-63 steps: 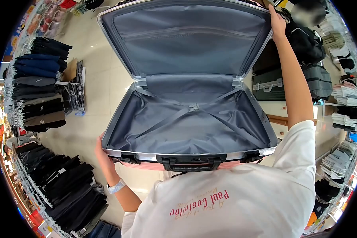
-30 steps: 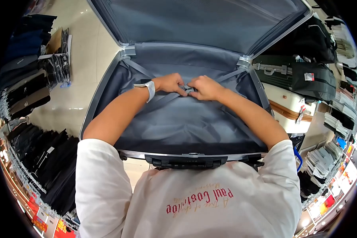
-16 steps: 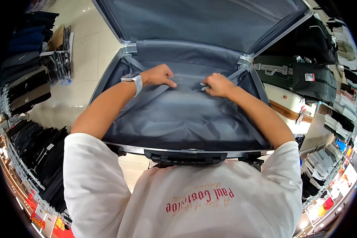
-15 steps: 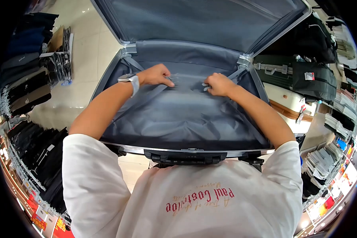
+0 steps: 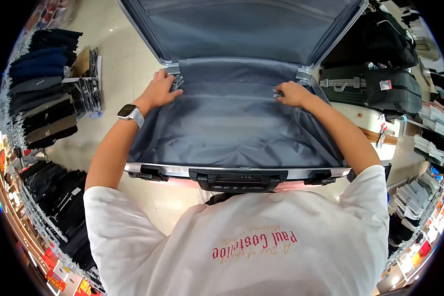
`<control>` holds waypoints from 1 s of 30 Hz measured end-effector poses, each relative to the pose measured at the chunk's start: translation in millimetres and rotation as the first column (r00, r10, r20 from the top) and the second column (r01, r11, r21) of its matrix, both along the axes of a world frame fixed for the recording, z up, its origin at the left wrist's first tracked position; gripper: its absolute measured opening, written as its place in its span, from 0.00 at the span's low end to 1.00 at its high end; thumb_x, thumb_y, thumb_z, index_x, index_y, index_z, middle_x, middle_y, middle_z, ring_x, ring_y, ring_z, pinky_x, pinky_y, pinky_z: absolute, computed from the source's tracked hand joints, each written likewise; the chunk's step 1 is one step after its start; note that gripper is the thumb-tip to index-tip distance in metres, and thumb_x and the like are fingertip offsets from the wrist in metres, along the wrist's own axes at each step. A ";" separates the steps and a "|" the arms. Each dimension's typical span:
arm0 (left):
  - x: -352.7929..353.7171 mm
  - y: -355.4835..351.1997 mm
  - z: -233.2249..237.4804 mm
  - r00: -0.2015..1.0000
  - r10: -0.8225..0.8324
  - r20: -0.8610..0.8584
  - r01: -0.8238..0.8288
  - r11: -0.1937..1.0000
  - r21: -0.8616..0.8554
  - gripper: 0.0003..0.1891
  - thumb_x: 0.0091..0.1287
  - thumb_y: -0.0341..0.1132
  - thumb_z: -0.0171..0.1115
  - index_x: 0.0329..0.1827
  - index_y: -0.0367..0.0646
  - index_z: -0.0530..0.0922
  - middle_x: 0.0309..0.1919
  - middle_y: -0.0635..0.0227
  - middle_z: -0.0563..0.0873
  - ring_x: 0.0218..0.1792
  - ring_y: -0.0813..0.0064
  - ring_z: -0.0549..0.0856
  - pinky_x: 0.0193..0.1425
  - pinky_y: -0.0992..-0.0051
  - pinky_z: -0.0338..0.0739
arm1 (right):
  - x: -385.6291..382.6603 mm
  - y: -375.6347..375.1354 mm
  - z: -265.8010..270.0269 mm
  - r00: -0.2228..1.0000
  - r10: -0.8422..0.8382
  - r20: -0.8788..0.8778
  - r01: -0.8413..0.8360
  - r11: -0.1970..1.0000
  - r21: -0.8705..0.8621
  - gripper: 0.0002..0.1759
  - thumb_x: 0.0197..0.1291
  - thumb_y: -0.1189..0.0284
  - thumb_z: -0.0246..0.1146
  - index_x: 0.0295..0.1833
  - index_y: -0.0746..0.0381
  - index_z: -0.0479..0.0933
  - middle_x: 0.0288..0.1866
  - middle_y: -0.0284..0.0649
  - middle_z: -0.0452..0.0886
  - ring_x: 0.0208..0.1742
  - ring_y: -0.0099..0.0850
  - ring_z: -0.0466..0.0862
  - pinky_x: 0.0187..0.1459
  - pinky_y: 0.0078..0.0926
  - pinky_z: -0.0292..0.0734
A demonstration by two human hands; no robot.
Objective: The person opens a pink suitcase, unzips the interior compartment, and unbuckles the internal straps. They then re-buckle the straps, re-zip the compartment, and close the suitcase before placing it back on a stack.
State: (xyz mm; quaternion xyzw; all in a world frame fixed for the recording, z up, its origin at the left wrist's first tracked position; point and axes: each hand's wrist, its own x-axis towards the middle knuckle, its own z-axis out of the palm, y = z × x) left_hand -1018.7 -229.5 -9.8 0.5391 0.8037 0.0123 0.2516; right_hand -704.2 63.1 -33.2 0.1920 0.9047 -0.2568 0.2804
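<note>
An open suitcase (image 5: 232, 171) with a silver frame and grey lining lies before me, its lid (image 5: 241, 29) raised at the back. My left hand (image 5: 161, 90) rests at the far left corner of the lining, fingers on a grey strap end (image 5: 176, 82) by the hinge. At the far right corner, my right hand (image 5: 291, 93) pinches the other strap end (image 5: 278, 93). The lining between my hands lies bare. A black handle with a combination lock (image 5: 239, 178) sits on the near rim. A watch (image 5: 129, 112) is on my left wrist.
Racks of folded dark trousers (image 5: 42, 106) line the left side and lower left. Black and dark-green suitcases (image 5: 375, 86) stand at the right, with stacks of folded clothes (image 5: 431, 148) beyond. Pale tiled floor (image 5: 118, 64) lies to the left of the case.
The lid was held up by my right hand, then both hands met at the centre buckle and unclipped it. Since then my hands have drawn the two straps apart to the far corners.
</note>
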 end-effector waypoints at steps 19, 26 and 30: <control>22.3 49.1 -5.0 0.955 -0.049 0.292 0.080 0.992 -0.095 0.17 0.65 0.43 0.53 0.41 0.37 0.80 0.37 0.49 0.85 0.43 0.47 0.82 0.49 0.56 0.75 | 9.9 20.1 69.8 0.600 -0.794 0.101 0.728 0.489 -0.481 0.16 0.61 0.72 0.62 0.53 0.64 0.76 0.32 0.36 0.81 0.27 0.22 0.82 0.30 0.19 0.80; 55.2 68.7 -29.3 0.929 -0.223 0.296 0.315 0.896 -0.313 0.14 0.60 0.37 0.59 0.44 0.37 0.82 0.40 0.49 0.85 0.47 0.51 0.84 0.52 0.59 0.77 | 9.0 -9.3 48.5 0.610 -0.733 0.301 0.709 0.336 -0.620 0.27 0.55 0.83 0.60 0.63 0.70 0.68 0.40 0.41 0.80 0.30 0.25 0.83 0.33 0.20 0.80; 74.8 89.2 -25.0 0.917 -0.355 0.184 0.399 0.801 -0.447 0.19 0.61 0.39 0.61 0.51 0.35 0.77 0.45 0.46 0.83 0.50 0.48 0.82 0.55 0.58 0.77 | 9.5 -27.7 48.7 0.653 -0.665 0.363 0.697 0.338 -0.633 0.34 0.53 0.87 0.57 0.69 0.72 0.59 0.48 0.45 0.76 0.31 0.28 0.83 0.34 0.22 0.83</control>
